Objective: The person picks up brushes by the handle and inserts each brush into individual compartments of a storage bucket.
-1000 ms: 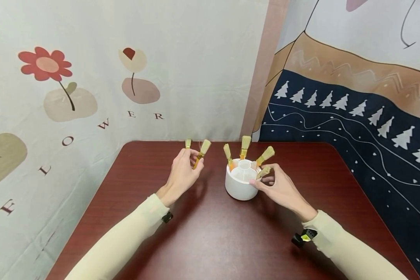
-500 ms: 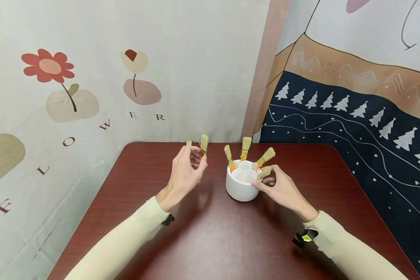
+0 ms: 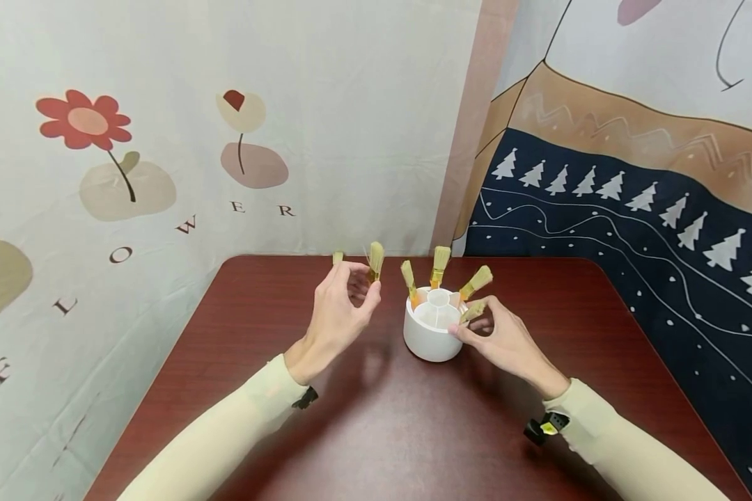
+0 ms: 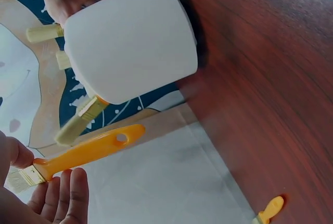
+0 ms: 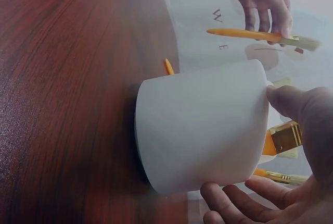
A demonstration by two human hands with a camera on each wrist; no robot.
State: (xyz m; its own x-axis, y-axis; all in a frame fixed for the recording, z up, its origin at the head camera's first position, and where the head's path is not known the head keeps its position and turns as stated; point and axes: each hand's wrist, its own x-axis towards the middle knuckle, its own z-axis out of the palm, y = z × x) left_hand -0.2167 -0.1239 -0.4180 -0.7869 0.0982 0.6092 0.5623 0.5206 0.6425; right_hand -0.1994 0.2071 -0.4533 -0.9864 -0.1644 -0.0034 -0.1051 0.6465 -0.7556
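My left hand point(image 3: 337, 306) pinches a flat paintbrush point(image 4: 91, 153) at its metal band, bristles up. The brush's orange handle points down and is clear of the table in the left wrist view. To its right stands a round white divided holder point(image 3: 434, 341), upright on the table. Several paintbrushes point(image 3: 440, 263) stick out of its outer compartments, bristles up. My right hand point(image 3: 507, 341) grips the holder by its right side, thumb at the rim and fingers round the wall. One brush point(image 3: 473, 311) leans out beside that thumb.
Another paintbrush point(image 4: 271, 209) lies on the table behind my left hand; the head view shows only its bristle tip. The dark red wooden table point(image 3: 407, 431) ends at the back against a printed cloth point(image 3: 363, 125).
My left hand has moved slightly right, and its brush has turned from leaning to nearly upright. My right hand and the holder stay in place.
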